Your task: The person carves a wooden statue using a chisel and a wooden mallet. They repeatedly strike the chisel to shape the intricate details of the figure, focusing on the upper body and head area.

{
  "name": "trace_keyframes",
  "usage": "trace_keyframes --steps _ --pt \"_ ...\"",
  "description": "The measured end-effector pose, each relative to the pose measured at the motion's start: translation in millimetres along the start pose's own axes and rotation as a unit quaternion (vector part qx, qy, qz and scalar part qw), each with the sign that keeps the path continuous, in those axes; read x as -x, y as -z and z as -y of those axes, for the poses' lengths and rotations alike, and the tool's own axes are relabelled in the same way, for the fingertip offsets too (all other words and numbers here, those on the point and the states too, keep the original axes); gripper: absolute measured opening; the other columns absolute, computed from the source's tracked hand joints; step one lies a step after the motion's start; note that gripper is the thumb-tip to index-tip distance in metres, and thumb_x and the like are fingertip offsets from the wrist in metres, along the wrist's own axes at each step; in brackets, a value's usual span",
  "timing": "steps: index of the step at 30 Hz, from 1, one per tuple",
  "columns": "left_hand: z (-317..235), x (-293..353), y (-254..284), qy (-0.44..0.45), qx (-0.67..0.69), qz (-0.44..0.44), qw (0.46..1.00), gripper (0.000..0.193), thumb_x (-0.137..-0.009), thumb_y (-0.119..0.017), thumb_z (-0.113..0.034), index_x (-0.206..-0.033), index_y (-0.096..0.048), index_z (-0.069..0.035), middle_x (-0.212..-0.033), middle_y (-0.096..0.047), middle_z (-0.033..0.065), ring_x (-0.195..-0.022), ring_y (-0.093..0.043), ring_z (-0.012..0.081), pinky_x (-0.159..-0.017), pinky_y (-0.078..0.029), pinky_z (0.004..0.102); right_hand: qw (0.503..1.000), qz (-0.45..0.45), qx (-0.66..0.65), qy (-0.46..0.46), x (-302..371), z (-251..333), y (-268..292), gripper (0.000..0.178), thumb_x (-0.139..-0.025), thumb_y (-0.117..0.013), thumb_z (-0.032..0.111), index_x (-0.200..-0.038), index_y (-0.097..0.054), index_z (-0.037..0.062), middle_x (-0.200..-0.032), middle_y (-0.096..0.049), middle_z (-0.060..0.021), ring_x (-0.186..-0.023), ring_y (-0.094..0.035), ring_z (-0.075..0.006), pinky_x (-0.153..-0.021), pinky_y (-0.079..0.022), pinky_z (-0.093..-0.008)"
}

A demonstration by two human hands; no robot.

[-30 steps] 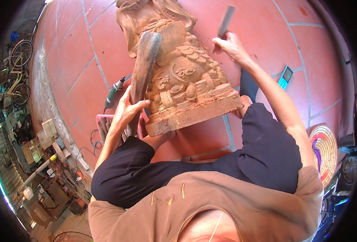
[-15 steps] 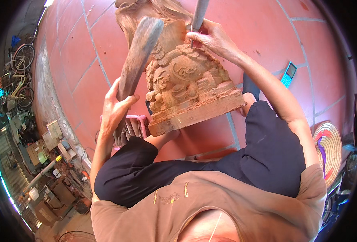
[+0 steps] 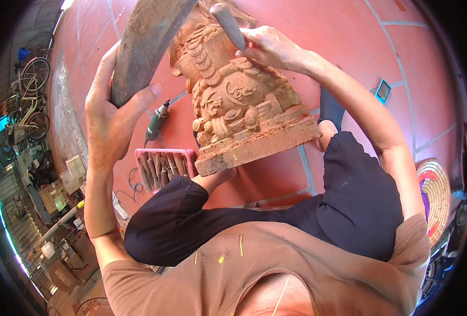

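Note:
A carved reddish-brown wooden figure (image 3: 244,108) lies between my legs, its flat base toward me and its surface covered in relief with coin-like discs. My left hand (image 3: 109,118) is wrapped round a thick wooden mallet (image 3: 146,45), raised to the left of the carving and apart from it. At the carving's upper right, my right hand (image 3: 278,50) grips a chisel (image 3: 228,25) near the lower end of its handle. The handle leans up and to the left. My fingers hide the chisel's blade, so its contact with the wood cannot be seen.
A green rotary tool (image 3: 157,121) lies left of the carving, beside a pink basket (image 3: 193,152) of several chisels. On the red tiles at right is a phone (image 3: 382,91). A woven round hat (image 3: 438,184) sits far right; bicycles (image 3: 36,75) stand far left.
My left hand has lifted the mallet up and leftward, away from the carving, uncovering the rotary tool and basket. The chisel's handle has tipped to the left in my right hand.

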State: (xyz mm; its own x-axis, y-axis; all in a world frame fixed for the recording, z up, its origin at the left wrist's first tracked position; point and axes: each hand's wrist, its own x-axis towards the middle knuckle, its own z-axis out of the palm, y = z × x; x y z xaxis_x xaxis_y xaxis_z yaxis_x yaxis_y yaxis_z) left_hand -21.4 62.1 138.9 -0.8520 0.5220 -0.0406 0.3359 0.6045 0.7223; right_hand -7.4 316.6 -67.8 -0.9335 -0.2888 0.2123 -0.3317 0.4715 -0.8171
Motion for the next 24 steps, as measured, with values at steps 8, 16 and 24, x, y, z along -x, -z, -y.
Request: trace_keyframes --steps 8,16,24 --pt "16.6 13.8 -11.8 0.017 -0.078 0.003 0.997 0.063 -0.078 -0.074 -0.004 -0.135 -0.049 0.0 -0.111 -0.065 0.0086 -0.099 -0.061 0.0136 -0.089 -0.048 0.0285 0.996 -0.006 0.039 0.075 -4.2 -10.5 -9.8 0.014 -0.094 -0.059 0.012 -0.102 -0.051 0.0039 -0.073 -0.061 -0.013 -0.066 -0.063 -0.0255 -0.065 -0.05 -0.039" --pt "18.7 21.1 -12.8 0.011 -0.073 -0.014 0.997 0.064 -0.076 -0.074 -0.005 -0.135 -0.05 -0.002 -0.111 -0.064 0.0069 -0.1 -0.06 0.0122 -0.088 -0.047 0.0282 0.999 0.009 0.018 0.03 -4.7 -1.3 -6.4 0.016 -0.094 -0.06 0.013 -0.106 -0.052 0.0059 -0.069 -0.061 -0.0111 -0.061 -0.064 -0.0215 -0.06 -0.05 -0.035" --pt "13.7 22.9 -8.7 0.139 0.013 -0.002 0.99 0.062 -0.077 -0.075 -0.005 -0.134 -0.051 -0.002 -0.104 -0.066 0.005 -0.093 -0.059 0.0108 -0.083 -0.049 0.0266 0.975 -0.041 -0.179 -0.122 15.9 -23.3 -9.9 0.02 -0.095 -0.064 0.017 -0.107 -0.059 0.0011 -0.088 -0.068 -0.0054 -0.081 -0.067 -0.0129 -0.071 -0.057 -0.0295"
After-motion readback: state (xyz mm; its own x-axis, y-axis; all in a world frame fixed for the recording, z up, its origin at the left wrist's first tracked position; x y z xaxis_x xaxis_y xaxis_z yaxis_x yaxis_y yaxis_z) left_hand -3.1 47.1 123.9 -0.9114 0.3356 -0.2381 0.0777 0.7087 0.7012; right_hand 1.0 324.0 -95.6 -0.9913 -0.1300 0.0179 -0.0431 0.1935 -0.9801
